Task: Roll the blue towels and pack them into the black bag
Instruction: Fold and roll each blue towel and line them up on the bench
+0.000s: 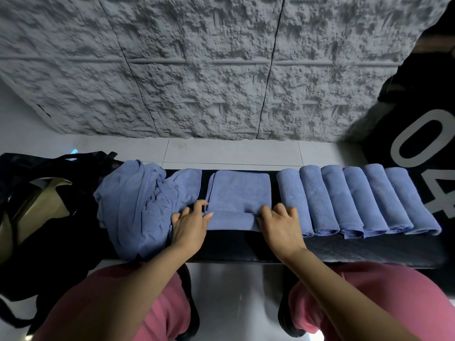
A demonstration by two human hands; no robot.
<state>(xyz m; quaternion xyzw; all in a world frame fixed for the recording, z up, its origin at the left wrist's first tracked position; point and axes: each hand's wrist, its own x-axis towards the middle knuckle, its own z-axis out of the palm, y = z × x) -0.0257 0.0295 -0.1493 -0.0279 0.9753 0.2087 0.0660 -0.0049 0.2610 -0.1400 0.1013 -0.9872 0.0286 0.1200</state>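
Both hands' fingers (275,212) atop half-rolled blue towel (240,193).

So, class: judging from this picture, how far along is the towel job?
Done: six rolled towels lie side by side. In hand: left hand and right hand roll a folded towel. Left: the crumpled pile, and packing the black bag.

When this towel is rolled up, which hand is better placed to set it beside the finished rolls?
The right hand, probably. It grips the half-rolled towel at the end next to the six rolled towels, which lie to its right. The left hand is at the far end, by the unrolled pile.
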